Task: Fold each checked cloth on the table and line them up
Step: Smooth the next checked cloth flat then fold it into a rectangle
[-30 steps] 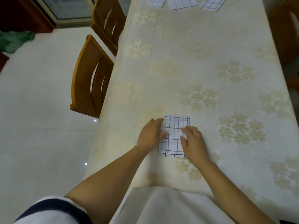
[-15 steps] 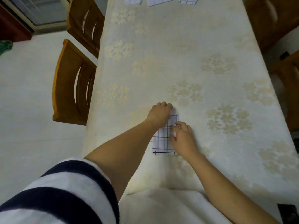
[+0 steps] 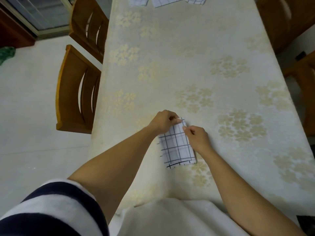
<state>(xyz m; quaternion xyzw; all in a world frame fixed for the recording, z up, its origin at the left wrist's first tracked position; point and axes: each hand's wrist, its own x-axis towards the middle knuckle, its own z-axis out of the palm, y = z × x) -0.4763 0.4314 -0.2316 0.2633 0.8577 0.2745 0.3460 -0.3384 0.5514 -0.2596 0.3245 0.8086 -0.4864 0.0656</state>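
From the head camera, the folded checked cloth [image 3: 177, 147] lies near the front edge of the tabletop [image 3: 196, 65]. The left hand [image 3: 164, 121] pinches the cloth's far left corner with curled fingers. The right hand [image 3: 197, 136] is also closed, pinching the far right corner. Three more checked cloths [image 3: 166, 0] lie at the far edge.

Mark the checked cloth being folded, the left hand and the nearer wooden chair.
checked cloth [image 3: 177, 147]: head view, middle of its top layer.
left hand [image 3: 163, 121]: head view, back of the hand.
wooden chair [image 3: 71, 86]: head view, left upright of its backrest.
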